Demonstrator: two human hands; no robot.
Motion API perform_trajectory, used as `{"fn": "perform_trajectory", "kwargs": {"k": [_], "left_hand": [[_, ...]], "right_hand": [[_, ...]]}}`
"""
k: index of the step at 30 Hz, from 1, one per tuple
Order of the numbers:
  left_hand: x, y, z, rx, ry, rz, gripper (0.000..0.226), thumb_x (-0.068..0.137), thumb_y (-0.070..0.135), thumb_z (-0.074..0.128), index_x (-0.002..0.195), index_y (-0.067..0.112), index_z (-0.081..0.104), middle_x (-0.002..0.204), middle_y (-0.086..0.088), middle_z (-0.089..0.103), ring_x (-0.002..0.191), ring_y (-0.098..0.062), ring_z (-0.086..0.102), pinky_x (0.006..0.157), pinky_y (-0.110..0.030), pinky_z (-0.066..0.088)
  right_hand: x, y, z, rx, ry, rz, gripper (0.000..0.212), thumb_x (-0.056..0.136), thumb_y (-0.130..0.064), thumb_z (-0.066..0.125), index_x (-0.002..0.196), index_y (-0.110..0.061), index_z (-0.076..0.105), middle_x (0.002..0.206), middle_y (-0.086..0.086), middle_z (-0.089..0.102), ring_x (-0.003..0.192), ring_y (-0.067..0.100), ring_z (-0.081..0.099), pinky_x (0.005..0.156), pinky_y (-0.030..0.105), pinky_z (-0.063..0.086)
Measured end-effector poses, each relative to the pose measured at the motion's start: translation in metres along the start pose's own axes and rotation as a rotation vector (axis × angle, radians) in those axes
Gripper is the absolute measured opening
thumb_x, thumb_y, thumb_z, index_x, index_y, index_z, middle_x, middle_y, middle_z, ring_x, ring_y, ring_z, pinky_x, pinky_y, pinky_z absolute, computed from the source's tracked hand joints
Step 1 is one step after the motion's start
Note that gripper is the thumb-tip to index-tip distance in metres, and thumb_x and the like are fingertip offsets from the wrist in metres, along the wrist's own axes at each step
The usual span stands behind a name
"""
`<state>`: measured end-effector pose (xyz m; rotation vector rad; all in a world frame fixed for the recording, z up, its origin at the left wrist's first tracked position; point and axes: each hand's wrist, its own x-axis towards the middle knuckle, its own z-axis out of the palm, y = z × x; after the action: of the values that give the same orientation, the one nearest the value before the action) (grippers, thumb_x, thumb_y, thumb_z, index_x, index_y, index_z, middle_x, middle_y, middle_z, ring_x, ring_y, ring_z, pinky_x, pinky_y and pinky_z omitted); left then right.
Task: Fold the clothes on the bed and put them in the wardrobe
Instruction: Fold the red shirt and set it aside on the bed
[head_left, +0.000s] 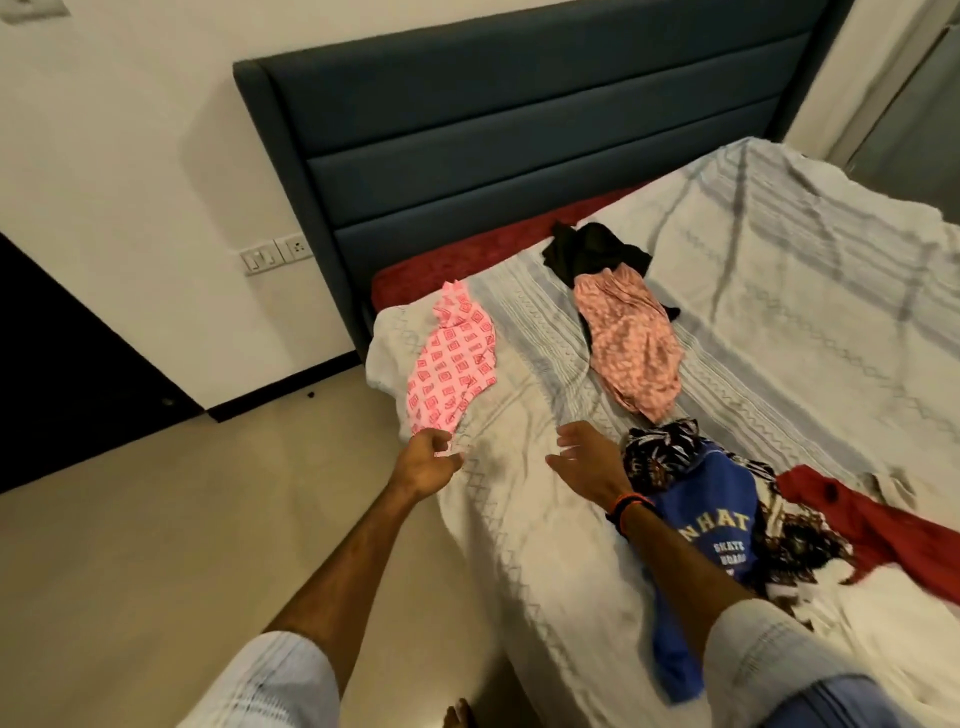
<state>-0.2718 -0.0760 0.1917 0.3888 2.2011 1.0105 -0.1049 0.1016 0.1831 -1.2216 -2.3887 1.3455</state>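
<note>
left hand pinches pink top hem; right hand open, empty. advise spreading flat on bed before folding.

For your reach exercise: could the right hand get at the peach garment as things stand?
Probably yes. The right hand is open above bare sheet, and the peach garment lies just beyond it with nothing between.

Pink square-print garment; dark teal headboard.
</note>
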Motion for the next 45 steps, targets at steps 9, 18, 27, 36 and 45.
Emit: {"fn": "perform_trajectory", "kwargs": {"k": [9, 18, 27, 36, 45], "left_hand": [[0.130, 0.001, -0.046, 0.029, -0.055, -0.084, 0.040, 0.084, 0.023, 0.075, 0.117, 0.009, 0.057, 0.112, -0.003, 0.064, 0.107, -0.025, 0.062, 0.096, -0.042, 0.052], [0.238, 0.014, -0.043, 0.088, -0.107, -0.179, 0.046, 0.083, 0.024, 0.076, 0.122, 0.009, 0.058, 0.118, -0.005, 0.065, 0.108, -0.025, 0.063, 0.090, -0.037, 0.055], [0.364, 0.013, -0.032, 0.078, -0.156, -0.262, 0.048, 0.085, 0.019, 0.074, 0.128, 0.009, 0.055, 0.126, -0.006, 0.060, 0.107, -0.023, 0.060, 0.075, -0.026, 0.055], [0.459, -0.024, -0.010, 0.174, -0.299, -0.332, 0.053, 0.083, 0.017, 0.074, 0.130, 0.011, 0.051, 0.125, 0.000, 0.055, 0.116, -0.024, 0.055, 0.085, -0.033, 0.053], [0.470, -0.029, -0.018, 0.105, -0.332, -0.182, 0.130, 0.061, 0.013, 0.091, 0.155, 0.024, 0.001, 0.155, -0.010, 0.024, 0.140, -0.026, 0.032, 0.107, -0.041, 0.040]], "right_hand": [[0.113, -0.035, 0.045, -0.016, -0.031, 0.078, 0.040, 0.084, -0.018, 0.074, 0.120, -0.011, 0.057, 0.109, 0.002, 0.065, 0.089, 0.017, 0.063, 0.078, 0.025, 0.048], [0.230, -0.050, 0.087, -0.003, -0.151, 0.178, 0.042, 0.082, -0.016, 0.074, 0.120, -0.008, 0.057, 0.109, 0.004, 0.065, 0.092, 0.017, 0.063, 0.087, 0.031, 0.053], [0.343, -0.042, 0.135, -0.063, -0.256, 0.256, 0.049, 0.085, -0.019, 0.071, 0.128, -0.005, 0.052, 0.121, 0.010, 0.063, 0.101, 0.024, 0.063, 0.087, 0.034, 0.052], [0.433, -0.018, 0.224, -0.091, -0.188, 0.551, 0.095, 0.074, -0.033, 0.083, 0.142, 0.001, 0.026, 0.136, 0.019, 0.040, 0.124, 0.037, 0.047, 0.102, 0.047, 0.045], [0.442, -0.059, 0.240, 0.447, -0.436, 0.573, 0.040, 0.062, -0.027, 0.074, 0.098, -0.009, 0.073, 0.101, 0.012, 0.073, 0.100, 0.034, 0.067, 0.090, 0.057, 0.053]]}}
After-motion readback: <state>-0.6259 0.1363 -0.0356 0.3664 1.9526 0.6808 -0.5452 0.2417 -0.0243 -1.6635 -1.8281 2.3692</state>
